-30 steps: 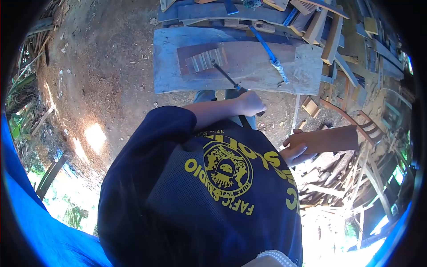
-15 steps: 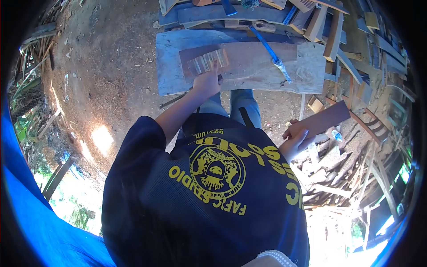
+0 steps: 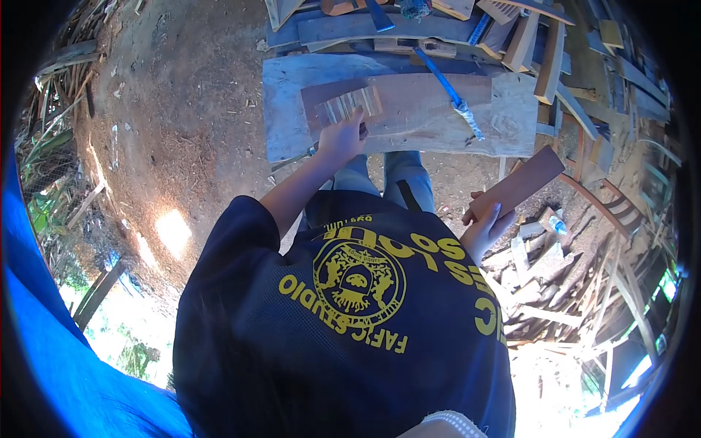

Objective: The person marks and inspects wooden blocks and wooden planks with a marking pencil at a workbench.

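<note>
At the bench, my left hand [image 3: 343, 141] is closed round what looks like a thin dark tool [image 3: 293, 158]; its kind I cannot make out. A dark end of it shows beside the fingers. The index finger is stretched onto a row of narrow wood strips [image 3: 349, 106], which lies on a long reddish-brown board [image 3: 423, 102]. On the right, my right hand [image 3: 493, 225] grips a smaller flat brown board [image 3: 520, 184], tilted up and away from my body, thumb on its face.
The boards lie on a pale, worn plank [image 3: 511, 109]. A blue-handled tool [image 3: 442, 77] with a wrapped end crosses the long board. Wood offcuts [image 3: 548, 62] pile up at the back right. Scrap wood [image 3: 544, 270] and a small bottle [image 3: 558, 225] lie on the ground at right.
The board in my right hand has tilted up more steeply, and the hand has turned with it. My left hand stays at the strips, its finger slightly lower on them.
</note>
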Available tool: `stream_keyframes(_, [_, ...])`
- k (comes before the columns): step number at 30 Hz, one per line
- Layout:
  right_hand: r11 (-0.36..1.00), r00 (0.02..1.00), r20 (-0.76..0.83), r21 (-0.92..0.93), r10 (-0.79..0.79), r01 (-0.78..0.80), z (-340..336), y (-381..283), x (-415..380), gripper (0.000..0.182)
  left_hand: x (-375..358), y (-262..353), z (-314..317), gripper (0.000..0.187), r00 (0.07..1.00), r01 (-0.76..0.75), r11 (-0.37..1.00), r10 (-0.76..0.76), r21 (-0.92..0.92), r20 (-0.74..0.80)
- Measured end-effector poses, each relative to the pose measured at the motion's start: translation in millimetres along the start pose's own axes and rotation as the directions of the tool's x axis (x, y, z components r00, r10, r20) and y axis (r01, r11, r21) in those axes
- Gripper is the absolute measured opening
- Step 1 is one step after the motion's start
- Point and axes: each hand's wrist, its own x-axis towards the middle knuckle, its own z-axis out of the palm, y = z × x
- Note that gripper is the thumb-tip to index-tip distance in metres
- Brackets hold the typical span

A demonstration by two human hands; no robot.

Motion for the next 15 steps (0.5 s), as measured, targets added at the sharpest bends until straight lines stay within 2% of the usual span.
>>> stream_keyframes(2, [1.000, 1.000, 0.006, 0.003, -0.010, 0.010, 0, 1, 1, 0.040, 6, -5, 7, 0.045, 0.988, -0.054, 0.998, 0.049, -0.033, -0.147])
stream_keyframes(6, [1.000, 1.000, 0.008, -0.015, 0.024, -0.023, 1, 0, 0, 0.037, 34, -17, 13, 0.041, 0.982, -0.061, 0.984, 0.029, -0.166, -0.187])
stream_keyframes(8, [1.000, 1.000, 0.011, -0.006, 0.026, -0.026, 2, 1, 0, 0.037, 43, -17, 9, 0.042, 0.948, 0.040, 0.980, -0.098, -0.194, -0.303])
stream_keyframes(9, [0.999, 0.999, 0.012, 0.000, 0.036, -0.036, 2, 2, 0, 0.036, 44, -16, 2, 0.042, 0.946, 0.036, 0.980, -0.096, -0.195, -0.309])
stream_keyframes(11, [0.999, 0.999, 0.017, 0.017, 0.034, -0.034, 1, 4, 0, 0.036, 45, -16, -13, 0.043, 0.953, 0.198, 0.925, -0.259, -0.324, -0.157])
stream_keyframes(15, [0.998, 0.999, 0.018, 0.058, 0.029, -0.030, 0, 6, 1, 0.034, 46, -19, -14, 0.045, 0.965, 0.176, 0.912, -0.234, -0.370, -0.119])
